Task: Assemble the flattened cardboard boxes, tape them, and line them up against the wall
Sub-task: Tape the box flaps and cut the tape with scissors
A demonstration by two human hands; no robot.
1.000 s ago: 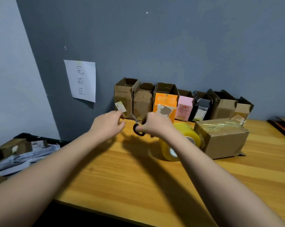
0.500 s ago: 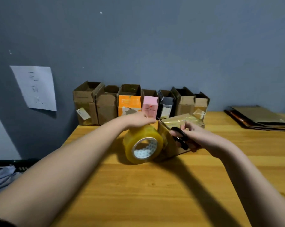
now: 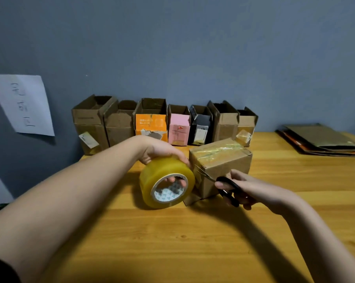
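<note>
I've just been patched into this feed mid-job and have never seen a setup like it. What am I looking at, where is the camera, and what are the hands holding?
There is no machine here: a person works with two bare hands, and the one picture comes from a wide-angle camera worn on the head, looking forward and down. The left hand grips a big roll of yellowish tape, with fingertips showing inside its core. The right hand holds black-handled scissors, whose blades point at the strip of tape running from the roll to a closed brown box on the wooden table. That box has tape across its top. Behind it, a row of open boxes stands against the grey wall. At far right lies a stack of flattened cardboard. A paper sheet with writing hangs on the wall at left.
</note>
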